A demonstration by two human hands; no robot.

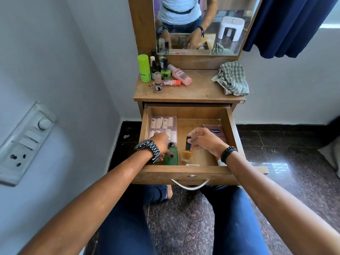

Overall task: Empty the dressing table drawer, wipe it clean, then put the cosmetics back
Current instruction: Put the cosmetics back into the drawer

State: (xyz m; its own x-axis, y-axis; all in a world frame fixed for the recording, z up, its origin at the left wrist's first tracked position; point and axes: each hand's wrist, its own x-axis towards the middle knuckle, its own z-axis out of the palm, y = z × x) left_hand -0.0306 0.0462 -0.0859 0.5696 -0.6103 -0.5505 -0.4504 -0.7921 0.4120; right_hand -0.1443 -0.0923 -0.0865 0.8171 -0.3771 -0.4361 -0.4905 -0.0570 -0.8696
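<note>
The drawer (185, 171) stands pulled fully out below the desk (198, 89), and both hands are inside it.

The right hand (206, 139) holds the black cap of an amber nail-polish bottle (187, 155), its fingers (193, 134) curled round the cap from above. The bottle stands upright on the drawer floor near the front wall. The left hand (160, 144) lies at the drawer's left front, wrist bearing a dark watch (148, 148); its thumb and fingertips are closed on a green glass bottle (171, 156), which lies flat just beside the amber bottle, touching or nearly so.

Other drawer contents: a clear packet of small white tubes (163, 127) lies flat against the left wall, partly under the left hand. A brown Vaseline sachet (215, 132) lies at the right rear, partly covered by the right hand. A small pale stick-like item (192, 164) lies against the front wall; its kind cannot be made out.

On the desk, left rear corner, a cluster of cosmetics stands or lies: a lime-green cylinder (144, 68) upright, a green nail-polish bottle (165, 69) with a black cap upright, a pink bottle (180, 74) on its side, a red-orange tube (172, 82) on its side, and a clear-capped bottle (157, 80) at the front. A checked cloth (231, 78) lies crumpled at the right side of the desk, well apart from the cosmetics. The mirror (202, 24) above reflects the person's torso and a white stool.
</note>
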